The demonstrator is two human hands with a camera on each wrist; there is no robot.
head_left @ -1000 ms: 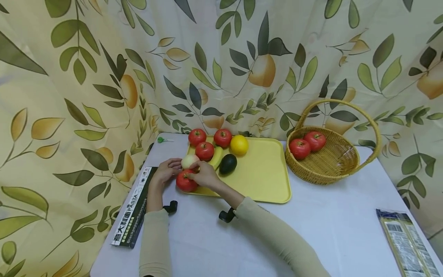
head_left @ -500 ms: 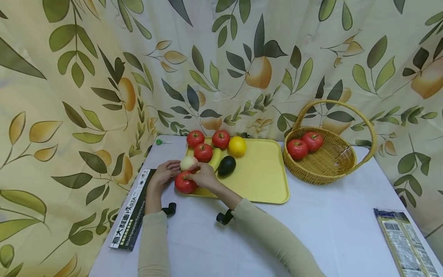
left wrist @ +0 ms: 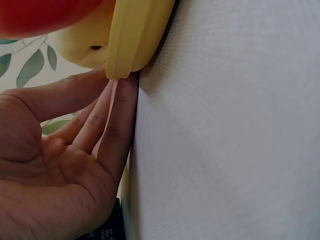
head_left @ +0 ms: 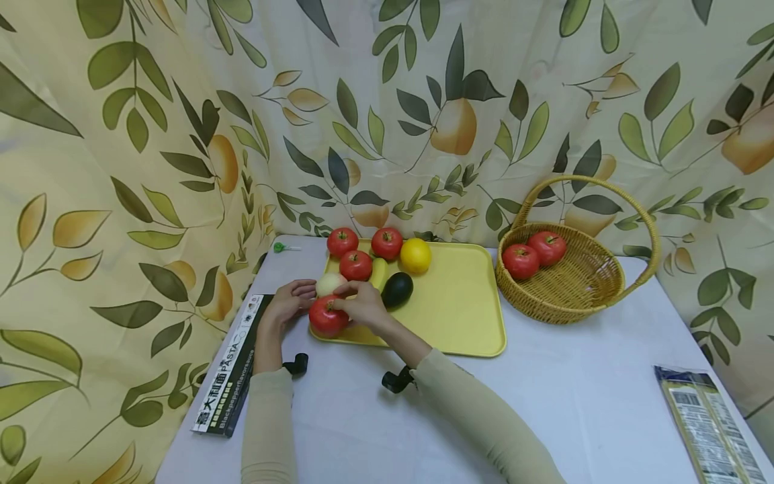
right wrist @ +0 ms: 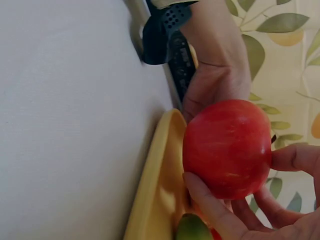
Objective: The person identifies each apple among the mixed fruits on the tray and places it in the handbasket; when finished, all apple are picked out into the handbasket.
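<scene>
In the head view my right hand (head_left: 365, 306) holds a red apple (head_left: 328, 316) at the tray's near left corner. The right wrist view shows the thumb and fingers on opposite sides of this apple (right wrist: 227, 150), its stem facing the thumb. My left hand (head_left: 290, 300) lies at the left edge of the yellow tray (head_left: 453, 323), fingers extended beside a pale round fruit (head_left: 329, 283). In the left wrist view its fingertips meet the tray rim (left wrist: 127, 45). On the tray sit more red apples (head_left: 356, 265), a banana (head_left: 378, 273), an avocado (head_left: 397, 290) and a yellow round fruit (head_left: 415, 255).
A wicker basket (head_left: 559, 306) with a tall handle stands right of the tray, two red apples (head_left: 521, 261) inside. A pasta box (head_left: 232, 366) lies at the left. A flat packet (head_left: 704, 417) is at the right edge; a small green item (head_left: 279, 247) lies behind.
My right hand has shifted slightly right with the apple, so more of the tray's near left corner shows. The left hand keeps its place.
</scene>
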